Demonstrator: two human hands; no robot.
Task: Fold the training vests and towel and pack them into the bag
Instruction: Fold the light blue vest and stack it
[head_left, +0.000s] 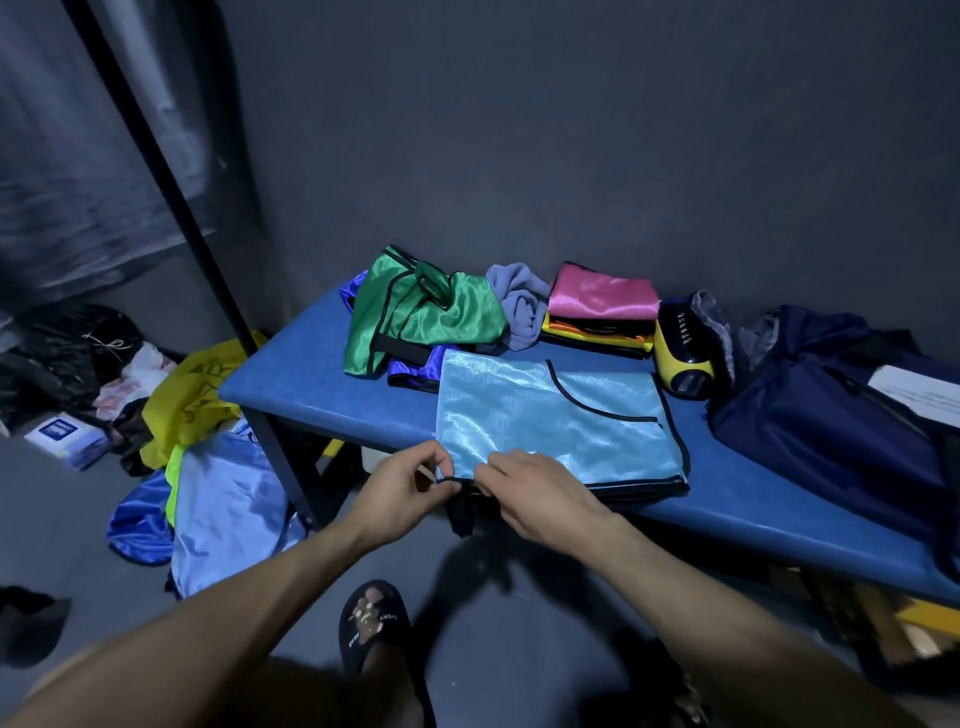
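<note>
A light blue training vest (556, 415) with black trim lies folded in half on the blue bench (301, 374). My left hand (405, 493) and my right hand (540, 488) both pinch its black hem at the near left corner, over the bench's front edge. Behind it a green vest (421, 312) lies crumpled over a dark blue vest (410, 369). A grey-purple towel (519, 301) sits bunched beside a folded stack topped by a pink vest (602, 293). The navy bag (831, 415) rests at the bench's right end.
A yellow and black device (683, 358) stands between the stack and the bag. On the floor to the left lie a yellow bag (192, 395), more blue vests (223, 509) and black rubbish bags (57, 353). A black post (171, 171) rises at the bench's left corner.
</note>
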